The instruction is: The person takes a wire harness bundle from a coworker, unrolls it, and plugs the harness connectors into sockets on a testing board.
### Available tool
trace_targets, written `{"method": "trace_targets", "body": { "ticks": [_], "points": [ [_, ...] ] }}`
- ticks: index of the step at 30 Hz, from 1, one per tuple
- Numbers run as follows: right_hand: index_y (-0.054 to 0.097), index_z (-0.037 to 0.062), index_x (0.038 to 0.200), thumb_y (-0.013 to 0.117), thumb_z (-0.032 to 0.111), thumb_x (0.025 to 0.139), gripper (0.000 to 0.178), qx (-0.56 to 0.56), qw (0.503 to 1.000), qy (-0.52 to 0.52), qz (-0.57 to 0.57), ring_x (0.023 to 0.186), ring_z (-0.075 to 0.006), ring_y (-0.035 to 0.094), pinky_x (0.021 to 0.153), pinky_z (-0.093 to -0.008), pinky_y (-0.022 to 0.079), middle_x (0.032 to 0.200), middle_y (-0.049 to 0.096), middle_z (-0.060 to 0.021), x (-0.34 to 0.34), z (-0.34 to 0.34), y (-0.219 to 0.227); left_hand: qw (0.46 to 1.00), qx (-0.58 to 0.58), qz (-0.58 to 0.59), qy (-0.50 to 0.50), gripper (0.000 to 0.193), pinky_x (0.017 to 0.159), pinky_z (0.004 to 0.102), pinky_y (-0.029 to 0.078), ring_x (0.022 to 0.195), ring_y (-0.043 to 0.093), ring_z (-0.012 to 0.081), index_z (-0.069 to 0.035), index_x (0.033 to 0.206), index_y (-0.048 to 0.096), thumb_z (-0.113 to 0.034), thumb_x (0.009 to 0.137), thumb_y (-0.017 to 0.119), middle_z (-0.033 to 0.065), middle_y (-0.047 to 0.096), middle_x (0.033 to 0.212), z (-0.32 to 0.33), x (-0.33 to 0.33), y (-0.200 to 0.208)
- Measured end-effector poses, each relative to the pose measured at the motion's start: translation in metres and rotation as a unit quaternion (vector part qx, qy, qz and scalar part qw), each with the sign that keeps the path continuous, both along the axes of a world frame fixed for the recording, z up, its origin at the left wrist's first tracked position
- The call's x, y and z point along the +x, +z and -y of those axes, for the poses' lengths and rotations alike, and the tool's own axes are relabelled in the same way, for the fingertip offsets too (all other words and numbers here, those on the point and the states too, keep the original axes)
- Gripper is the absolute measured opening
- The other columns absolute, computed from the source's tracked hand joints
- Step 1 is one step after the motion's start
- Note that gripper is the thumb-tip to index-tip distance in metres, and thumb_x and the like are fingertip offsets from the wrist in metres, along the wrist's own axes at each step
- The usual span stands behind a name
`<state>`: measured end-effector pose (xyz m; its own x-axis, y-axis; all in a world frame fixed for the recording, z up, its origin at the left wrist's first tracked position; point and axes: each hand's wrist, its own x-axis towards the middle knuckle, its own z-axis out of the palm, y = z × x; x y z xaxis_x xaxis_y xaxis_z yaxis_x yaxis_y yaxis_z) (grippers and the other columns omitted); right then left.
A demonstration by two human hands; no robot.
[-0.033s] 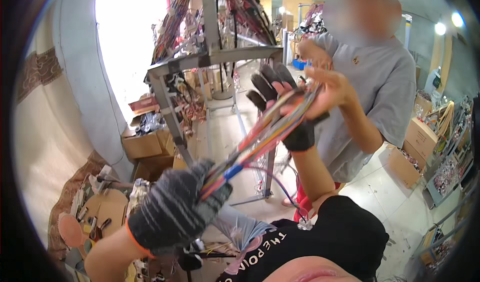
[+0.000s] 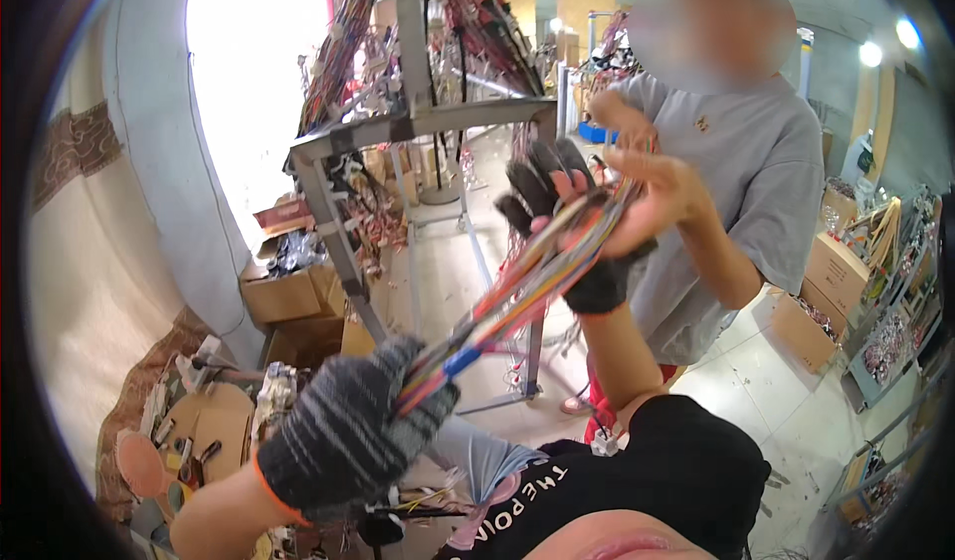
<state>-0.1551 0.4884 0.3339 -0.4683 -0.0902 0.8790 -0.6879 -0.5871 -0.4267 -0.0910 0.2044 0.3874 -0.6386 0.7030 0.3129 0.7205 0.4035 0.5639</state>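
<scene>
A long bundle of multicoloured wires [image 2: 527, 296] runs slantwise between my hands, with a blue sleeve or tape [image 2: 463, 359] around some strands. My left hand [image 2: 348, 426], in a grey-striped black knit glove, is closed around its lower end. My right hand [image 2: 542, 184], gloved in black, has its fingers stretched apart, and the upper part of the bundle crosses its palm. Against that upper end lies a co-worker's bare hand [image 2: 662, 197]; the co-worker's other hand [image 2: 625, 120] is at the wire tips, where details are blurred. A white connector [image 2: 604, 444] hangs near my shirt.
Ahead stands a metal frame [image 2: 433, 117] with thick wire harnesses [image 2: 343, 48] hanging above it. Cardboard boxes [image 2: 288, 291] sit by the window wall. At lower left, a brown board [image 2: 214, 426] bears small tools beside a pink paddle-shaped thing [image 2: 142, 461]. A co-worker in grey [image 2: 746, 152] faces me.
My right hand has shifted slightly right and down, and the wire bundle with it. The dangling white connector has swung into fuller view. My left hand keeps its grip.
</scene>
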Motion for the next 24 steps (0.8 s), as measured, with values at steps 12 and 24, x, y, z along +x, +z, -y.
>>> {"method": "trace_targets", "body": {
  "ticks": [12, 24],
  "points": [
    [0.037, 0.0048, 0.122, 0.045, 0.036, 0.083, 0.051, -0.093, 0.977, 0.114, -0.154, 0.109, -0.0272, 0.045, 0.094, -0.0440, 0.034, 0.124, 0.043, -0.0125, 0.106, -0.043, 0.010, 0.992, 0.061, -0.090, -0.065, 0.020, 0.054, 0.0353, 0.044, 0.059, 0.057, 0.0277, -0.002, 0.086, 0.052, -0.015, 0.075, 0.062, 0.0135, 0.055, 0.067, -0.061, 0.050, 0.008],
    [0.040, 0.0015, 0.121, 0.041, 0.030, 0.085, 0.046, 0.189, 0.932, -0.233, 0.202, 0.106, -0.0255, 0.048, 0.090, -0.0407, 0.038, 0.120, 0.047, -0.0136, 0.119, -0.009, -0.087, 0.896, 0.133, -0.408, -0.110, 0.041, 0.070, 0.0363, 0.045, 0.084, 0.055, 0.0331, -0.001, 0.109, 0.049, -0.009, 0.070, 0.059, 0.0177, 0.056, 0.088, -0.165, -0.029, -0.044]
  ]
}}
